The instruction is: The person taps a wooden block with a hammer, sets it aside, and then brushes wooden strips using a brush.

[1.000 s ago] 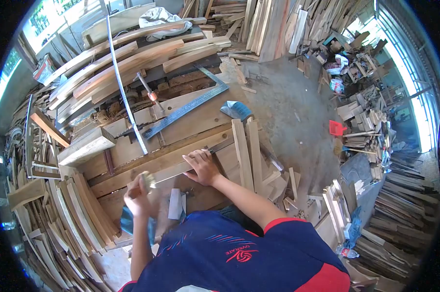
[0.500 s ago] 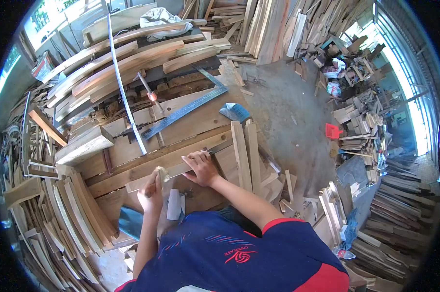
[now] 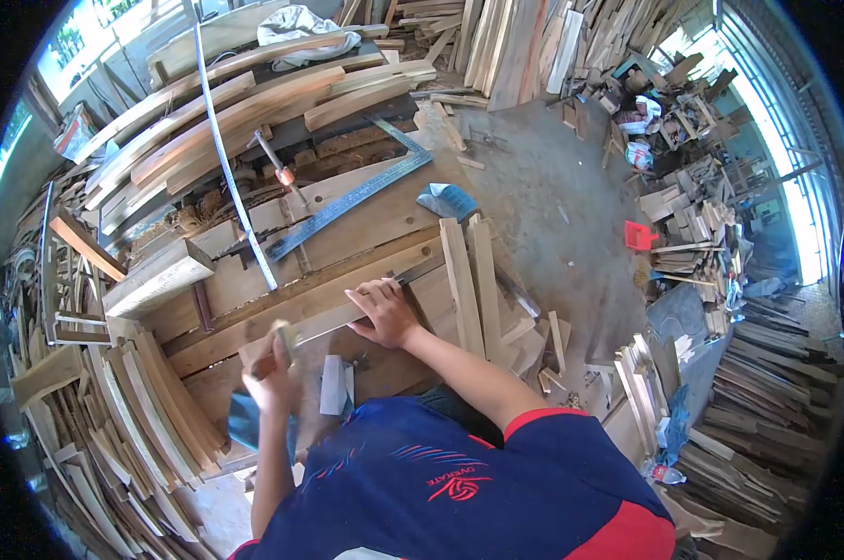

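Observation:
My left hand (image 3: pixel 267 375) is closed around a short tool with a pale, brush-like end (image 3: pixel 285 334); motion blurs it, so I cannot tell its exact kind. The tool's end is at the left part of a light wooden strip (image 3: pixel 324 323) lying along the workbench (image 3: pixel 384 359). My right hand (image 3: pixel 384 313) holds this strip farther right, fingers over its far side and thumb on the near side. A dark, narrow piece (image 3: pixel 412 297) lies just beyond the right fingers. Near my left wrist is a small whitish block (image 3: pixel 333 385).
A metal framing square (image 3: pixel 347 207), a long metal strip (image 3: pixel 218 140) and a bar clamp (image 3: pixel 274 161) lie beyond my hands. Two upright boards (image 3: pixel 461 280) stand at right. Curved wood pieces (image 3: pixel 160 401) are stacked at left, and a red dustpan (image 3: pixel 639 235) is on the floor.
My left hand and its tool have moved slightly left along the wooden strip and blurred. The right hand keeps its hold. The whole view has shifted a little.

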Demonstrator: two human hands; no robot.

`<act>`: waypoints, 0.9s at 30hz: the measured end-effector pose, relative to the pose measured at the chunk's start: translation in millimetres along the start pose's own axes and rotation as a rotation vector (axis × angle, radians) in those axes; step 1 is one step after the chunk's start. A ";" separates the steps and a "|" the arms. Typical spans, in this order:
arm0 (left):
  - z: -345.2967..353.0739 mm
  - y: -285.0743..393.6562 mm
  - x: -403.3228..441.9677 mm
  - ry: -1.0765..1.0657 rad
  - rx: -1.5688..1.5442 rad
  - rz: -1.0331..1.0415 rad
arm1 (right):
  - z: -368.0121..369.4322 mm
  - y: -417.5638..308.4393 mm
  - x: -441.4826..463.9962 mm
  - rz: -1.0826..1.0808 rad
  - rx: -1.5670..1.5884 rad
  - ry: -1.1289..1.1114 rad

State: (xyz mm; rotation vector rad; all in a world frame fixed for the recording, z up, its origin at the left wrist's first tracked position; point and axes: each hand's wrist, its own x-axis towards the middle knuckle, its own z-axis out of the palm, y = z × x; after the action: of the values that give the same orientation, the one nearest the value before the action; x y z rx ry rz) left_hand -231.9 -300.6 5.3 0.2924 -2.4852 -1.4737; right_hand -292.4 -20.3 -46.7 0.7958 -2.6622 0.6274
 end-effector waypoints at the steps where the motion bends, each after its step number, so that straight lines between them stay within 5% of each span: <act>1: 13.9 6.3 -1.9 0.000 0.022 0.059 | 0.0 0.2 0.5 -0.001 -0.010 0.007; 5: 29.0 25.1 -5.2 -0.179 0.244 0.048 | 0.6 0.1 0.4 0.001 -0.018 0.005; 9: 10.2 -3.7 -11.7 -0.018 0.072 0.096 | -1.3 -1.8 1.1 0.007 -0.018 0.006; 11: -21.4 -4.4 -5.5 0.022 0.308 0.310 | -1.7 -1.5 0.7 0.011 -0.014 0.008; 12: -25.0 -4.6 -5.3 0.047 -0.005 0.005 | -1.0 -1.3 0.0 0.011 -0.011 0.009; 15: -29.0 -2.5 0.5 0.187 -0.158 0.092 | 0.7 -0.2 0.6 0.009 -0.003 -0.001; 18: -20.3 -8.3 2.0 0.101 0.069 0.200 | 0.4 -0.9 -0.3 0.020 -0.005 -0.006; 22: 15.7 4.4 -13.9 -0.054 0.210 0.042 | -0.5 -1.7 -0.2 0.013 -0.005 0.004; 27: 18.7 17.5 -8.1 -0.067 0.111 0.158 | -2.8 -1.8 1.3 0.011 0.007 0.014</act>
State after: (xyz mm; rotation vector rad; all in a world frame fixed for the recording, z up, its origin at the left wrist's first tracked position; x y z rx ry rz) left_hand -230.7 -274.4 11.3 0.0651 -2.5808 -1.3064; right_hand -292.0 -20.8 -43.3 0.7762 -2.6553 0.6430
